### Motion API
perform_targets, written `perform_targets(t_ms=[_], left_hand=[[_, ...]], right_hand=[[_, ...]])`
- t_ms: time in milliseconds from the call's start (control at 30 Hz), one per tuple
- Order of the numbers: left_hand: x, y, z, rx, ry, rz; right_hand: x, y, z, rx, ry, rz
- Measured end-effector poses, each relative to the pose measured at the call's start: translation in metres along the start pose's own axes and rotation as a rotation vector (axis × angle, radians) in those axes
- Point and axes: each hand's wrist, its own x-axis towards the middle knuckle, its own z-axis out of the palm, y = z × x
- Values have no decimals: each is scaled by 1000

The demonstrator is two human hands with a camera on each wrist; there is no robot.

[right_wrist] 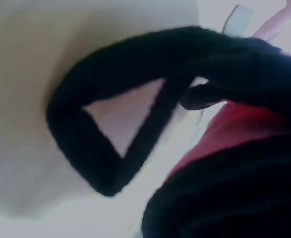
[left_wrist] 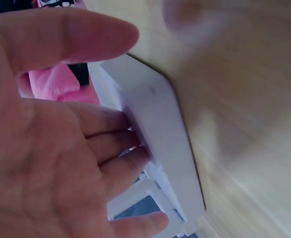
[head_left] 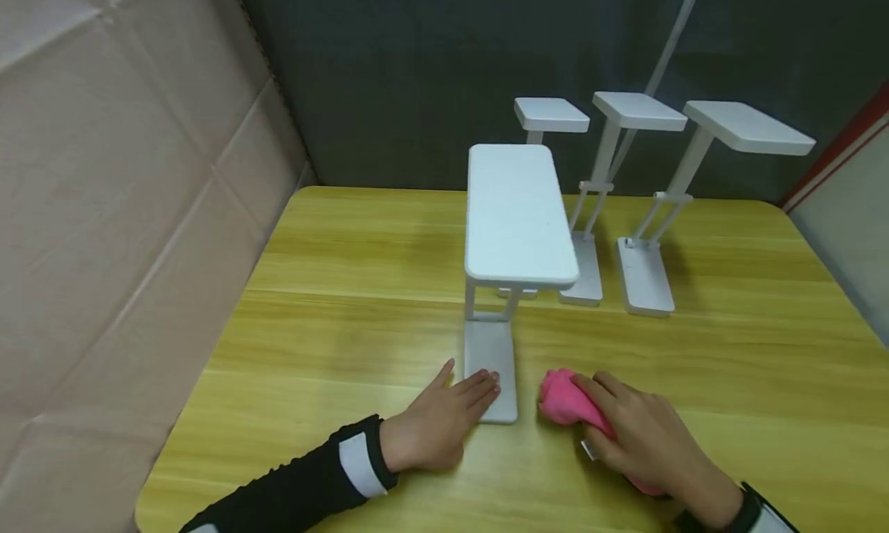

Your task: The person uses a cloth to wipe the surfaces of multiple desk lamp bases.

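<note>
Right wrist view: blurred, mostly blocked by a black strap; only a sliver of pink cloth shows. Head view: cloth's near end hidden under right hand. Behind front lamp, the leftmost rear lamp's base mostly hidden.
</note>
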Motion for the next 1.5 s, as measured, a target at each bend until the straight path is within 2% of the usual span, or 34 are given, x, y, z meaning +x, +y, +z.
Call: perform_targets(t_ms=[67, 167, 300, 367, 500, 567, 667, 767, 933, 1100, 1233, 1400, 1500], left_hand=[[1, -2, -1, -2, -18, 12], [3, -14, -4, -85, -16, 4], [11, -40, -2, -208, 59, -75], [16, -48, 3, -239, 80, -118], [24, -53, 11, -296, 38, -146], [26, -52, 13, -299, 14, -151], [28, -52, 14, -252, 5, -162], [29, -51, 13, -209, 4, -171], [29, -52, 14, -220, -21, -188], [29, -53, 13, -223, -18, -194], [28, -53, 11, -231, -25, -195], [27, -52, 9, -270, -36, -193], [27, -52, 8, -263, -42, -192]], right_hand=[[10, 1, 1, 2, -24, -5], [33, 2, 3, -7, -52, -32], [70, 1, 9, -22, -96, -71], [85, 0, 14, -50, -107, -85], [99, -3, 30, -117, -97, -98], [101, -3, 37, -122, -100, -89], [100, -3, 42, -67, -125, -63], [95, -4, 39, -38, -156, -71], [78, -13, 33, -21, -215, -134], [61, -22, 27, 34, -256, -122], [52, -29, 22, 121, -333, -99], [47, -32, 10, 299, -471, -79], [54, -28, 1, 371, -472, -103]])
